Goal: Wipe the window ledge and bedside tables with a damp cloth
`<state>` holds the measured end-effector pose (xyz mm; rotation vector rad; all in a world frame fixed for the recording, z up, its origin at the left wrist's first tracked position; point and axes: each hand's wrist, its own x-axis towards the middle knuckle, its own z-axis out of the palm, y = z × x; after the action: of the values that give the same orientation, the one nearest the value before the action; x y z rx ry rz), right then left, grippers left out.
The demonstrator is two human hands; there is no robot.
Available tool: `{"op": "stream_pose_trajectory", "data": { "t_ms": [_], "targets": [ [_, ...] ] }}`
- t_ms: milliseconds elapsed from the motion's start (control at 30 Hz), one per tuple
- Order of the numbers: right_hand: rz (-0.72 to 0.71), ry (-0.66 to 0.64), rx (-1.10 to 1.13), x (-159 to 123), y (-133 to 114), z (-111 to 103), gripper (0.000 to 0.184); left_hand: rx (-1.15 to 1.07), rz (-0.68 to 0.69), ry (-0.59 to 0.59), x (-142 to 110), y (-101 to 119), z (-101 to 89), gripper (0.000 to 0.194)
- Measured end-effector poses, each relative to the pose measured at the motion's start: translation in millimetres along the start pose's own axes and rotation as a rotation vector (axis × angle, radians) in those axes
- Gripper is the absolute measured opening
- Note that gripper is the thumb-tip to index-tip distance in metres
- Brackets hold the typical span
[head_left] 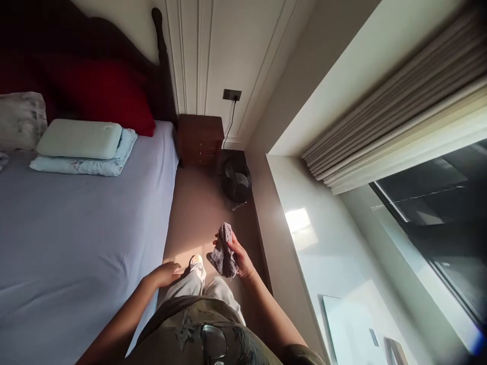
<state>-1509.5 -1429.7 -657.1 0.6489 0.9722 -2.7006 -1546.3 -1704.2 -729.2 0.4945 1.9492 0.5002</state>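
My right hand is closed round a crumpled grey cloth, held in front of my waist above the floor. The cloth hangs partly out of my fist. My left hand hangs low beside the bed edge with its fingers curled loosely inward and nothing visible in them. I stand in the narrow aisle between the bed and the window sill, and one foot shows below.
A pale green pillow lies on a folded blue blanket at the head of the bed, against a red headboard. A wooden nightstand and a black fan stand at the aisle's far end. Curtains hang at the right.
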Motion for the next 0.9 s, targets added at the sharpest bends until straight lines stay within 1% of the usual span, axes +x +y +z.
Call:
{"op": "stream_pose_trajectory", "data": {
  "t_ms": [67,167,233,300,367,433,533,600,633,700,733,800,900],
  "targets": [
    [0.024,0.042,0.006,58.5,-28.2,-1.5,0.049,0.006,0.055,0.129,49.8,19.2,-68.8,0.036],
    [0.046,0.087,0.025,151.7,-77.4,-6.3,0.058,-0.044,0.144,0.242,128.3,50.7,-166.3,0.036],
    [0.045,0.11,0.048,223.3,-107.8,-13.6,0.06,-0.1,0.198,0.292,182.8,66.8,-221.8,0.034],
    [0.058,0.112,0.061,303.1,-131.2,-23.6,0.061,-0.157,0.252,0.345,237.2,75.1,-269.1,0.034],
    [0.099,0.105,0.049,386.8,-146.0,-33.0,0.063,-0.231,0.286,0.388,289.5,74.4,-310.4,0.036],
    [0.114,0.127,0.006,468.1,-153.5,-39.6,0.064,-0.32,0.285,0.414,338.2,65.7,-348.4,0.038],
    [0.032,0.219,-0.148,576.2,-156.0,-50.2,0.061,-0.402,0.255,0.39,406.8,41.8,-403.4,0.036],
    [-0.03,0.281,-0.239,639.2,-153.2,-67.1,0.061,-0.423,0.261,0.335,455.1,21.5,-437.8,0.034],
    [-0.057,0.308,-0.288,669.2,-150.1,-80.7,0.061,-0.422,0.273,0.31,481.7,9.9,-453.4,0.033],
    [-0.116,0.37,-0.422,728.7,-139.4,-119.5,0.059,-0.385,0.305,0.282,540.5,-17.3,-479.5,0.032],
    [-0.157,0.408,-0.523,758.9,-131.9,-144.2,0.057,-0.347,0.325,0.277,572.4,-33.4,-489.5,0.031],
    [-0.232,0.487,-0.755,820.5,-114.4,-200.7,0.053,-0.243,0.376,0.24,638.4,-69.7,-503.4,0.03],
    [-0.355,0.561,-1.056,911.1,-91.1,-287.1,0.053,-0.057,0.451,0.13,731.9,-126.4,-512.7,0.03]
  ]
}}
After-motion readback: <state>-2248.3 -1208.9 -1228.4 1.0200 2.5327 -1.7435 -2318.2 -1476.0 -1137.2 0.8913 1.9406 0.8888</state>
